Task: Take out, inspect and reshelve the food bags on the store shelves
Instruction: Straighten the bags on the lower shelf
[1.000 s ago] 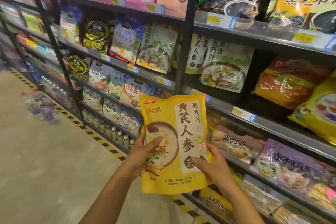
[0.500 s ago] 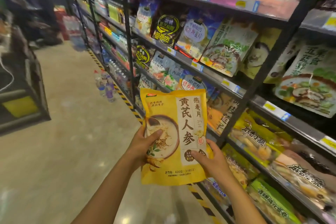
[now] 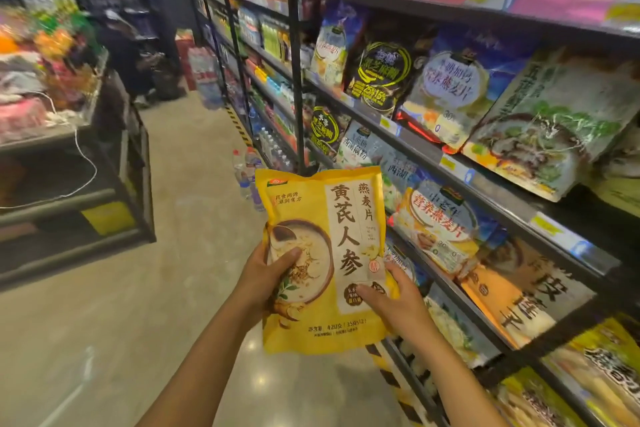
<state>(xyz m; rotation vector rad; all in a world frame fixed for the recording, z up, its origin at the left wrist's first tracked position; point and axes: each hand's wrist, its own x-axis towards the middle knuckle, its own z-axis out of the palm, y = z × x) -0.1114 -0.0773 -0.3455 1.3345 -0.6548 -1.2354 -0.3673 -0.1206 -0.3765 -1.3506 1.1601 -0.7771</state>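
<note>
There I held the yellow oat bag [image 3: 322,253] upright in the aisle, off the shelves, its printed front facing me. My left hand [image 3: 263,274] gripped its left edge, thumb pressed on the bowl picture and fingers hidden behind. My right hand [image 3: 391,302] clasped the lower right edge, thumb on the front.

The shelves [image 3: 485,191] ran along my right, packed with leaning bags: a black-and-green bag [image 3: 377,76], a blue oat bag [image 3: 446,87] just beside it and a green-and-white bag [image 3: 540,128] further right, all along one shelf's front edge. The bag in my hands covered the foot of a black upright post [image 3: 298,55] and part of the lower shelf fronts, and my right forearm crossed the lowest shelf edges.

Beyond the bag's top left corner, water bottles [image 3: 247,173] stood on the floor [image 3: 173,253] near the striped tape [image 3: 239,121]. A display stand [image 3: 114,156] with a white cable [image 3: 86,156] stood at the left, and a person in dark clothes [image 3: 128,55], blurred, was at the aisle's far end.
</note>
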